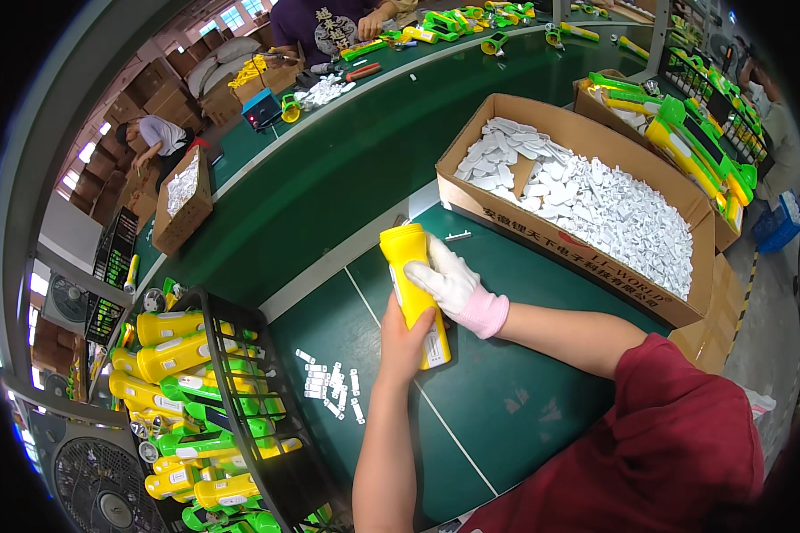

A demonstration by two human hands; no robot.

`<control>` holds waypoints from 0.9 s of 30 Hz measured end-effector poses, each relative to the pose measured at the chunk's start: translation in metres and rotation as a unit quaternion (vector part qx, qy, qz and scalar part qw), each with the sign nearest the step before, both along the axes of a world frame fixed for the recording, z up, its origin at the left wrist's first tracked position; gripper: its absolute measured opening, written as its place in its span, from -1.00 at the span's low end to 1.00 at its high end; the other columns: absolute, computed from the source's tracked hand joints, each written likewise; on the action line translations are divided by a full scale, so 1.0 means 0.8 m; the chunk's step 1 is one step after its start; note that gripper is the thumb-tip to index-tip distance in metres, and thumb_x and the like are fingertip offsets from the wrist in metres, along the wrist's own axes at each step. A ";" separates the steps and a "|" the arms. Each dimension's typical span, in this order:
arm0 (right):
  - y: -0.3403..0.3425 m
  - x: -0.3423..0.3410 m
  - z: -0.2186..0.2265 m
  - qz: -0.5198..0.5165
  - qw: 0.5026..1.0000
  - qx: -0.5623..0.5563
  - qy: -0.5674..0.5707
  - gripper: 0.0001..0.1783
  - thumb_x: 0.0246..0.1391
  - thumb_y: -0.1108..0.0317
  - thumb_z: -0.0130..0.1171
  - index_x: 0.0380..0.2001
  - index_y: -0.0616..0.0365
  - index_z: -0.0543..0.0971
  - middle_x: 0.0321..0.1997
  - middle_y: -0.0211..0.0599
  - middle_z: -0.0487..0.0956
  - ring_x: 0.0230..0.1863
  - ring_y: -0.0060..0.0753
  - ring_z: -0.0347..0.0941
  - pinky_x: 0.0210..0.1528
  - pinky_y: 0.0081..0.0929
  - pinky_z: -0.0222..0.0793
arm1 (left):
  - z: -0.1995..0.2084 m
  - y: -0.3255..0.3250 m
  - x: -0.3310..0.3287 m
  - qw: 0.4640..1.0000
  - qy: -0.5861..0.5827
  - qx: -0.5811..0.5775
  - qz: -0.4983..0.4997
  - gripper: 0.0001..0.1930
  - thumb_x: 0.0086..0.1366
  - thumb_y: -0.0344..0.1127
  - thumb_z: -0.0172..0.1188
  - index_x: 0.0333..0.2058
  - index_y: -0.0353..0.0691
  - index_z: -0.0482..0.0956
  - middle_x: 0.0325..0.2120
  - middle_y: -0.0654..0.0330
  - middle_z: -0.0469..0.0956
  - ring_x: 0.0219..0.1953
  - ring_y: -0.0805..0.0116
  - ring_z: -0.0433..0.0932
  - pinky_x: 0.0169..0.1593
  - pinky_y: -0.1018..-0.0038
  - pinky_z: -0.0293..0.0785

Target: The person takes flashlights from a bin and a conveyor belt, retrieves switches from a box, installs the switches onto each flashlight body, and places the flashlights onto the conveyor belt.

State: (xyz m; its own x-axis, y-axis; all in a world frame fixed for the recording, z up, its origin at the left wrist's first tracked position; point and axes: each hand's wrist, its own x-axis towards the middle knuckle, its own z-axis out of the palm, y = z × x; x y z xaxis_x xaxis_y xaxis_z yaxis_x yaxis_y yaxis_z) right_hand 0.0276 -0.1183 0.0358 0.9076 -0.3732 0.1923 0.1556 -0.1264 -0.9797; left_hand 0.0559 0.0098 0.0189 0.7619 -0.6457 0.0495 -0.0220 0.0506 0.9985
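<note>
Upright and slightly tilted over the green tabletop [471,426] is a yellow flashlight body [411,300], its wide round head end up. My bare left hand [402,345] is wrapped round its lower part, thumb across the front. My right hand [453,280], in a white glove with a pink cuff, grips its upper right side. A white label strip shows near its lower end. Left of my left forearm lies a loose cluster of small white plastic pieces [336,382]. One more thin white piece [458,236] rests just beyond my right hand.
A black crate [240,400] of yellow and green flashlights stands at the left. At the right, a cardboard box [460,194] holds many white plastic parts. Beyond runs a green conveyor or bench [356,169], where another person's hand [375,22] works among flashlight parts. A fan [107,493] is at lower left.
</note>
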 end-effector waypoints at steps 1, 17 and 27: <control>-0.001 -0.001 0.003 0.000 1.000 0.000 0.000 -0.46 0.12 0.16 -0.06 0.11 0.19 0.19 -0.07 -0.22 0.41 -0.04 -0.43 0.35 0.02 -0.50 0.24 | 0.005 -0.001 -0.001 1.000 0.014 0.003 -0.004 -0.52 0.13 -0.32 0.06 0.03 -0.28 0.19 -0.26 0.13 0.44 -0.36 0.37 0.51 -0.24 0.49 0.43; 0.003 0.000 0.000 0.007 0.996 0.061 -0.063 -0.39 0.11 0.13 -0.02 0.16 0.17 0.13 -0.05 -0.16 0.44 -0.05 -0.32 0.39 -0.01 -0.45 0.28 | 0.011 -0.002 -0.004 0.999 0.040 -0.035 -0.014 -0.49 0.11 -0.37 0.10 0.04 -0.28 0.20 -0.31 0.11 0.47 -0.38 0.33 0.53 -0.27 0.46 0.45; -0.003 0.003 0.027 0.101 0.990 0.099 -0.024 -0.38 -0.04 0.26 0.14 0.08 0.23 0.20 -0.02 -0.20 0.38 -0.01 -0.40 0.34 0.04 -0.48 0.24 | -0.005 0.000 0.005 0.999 0.002 -0.050 -0.007 -0.54 0.15 -0.31 0.19 -0.01 -0.27 0.24 -0.34 0.18 0.48 -0.37 0.43 0.52 -0.27 0.51 0.45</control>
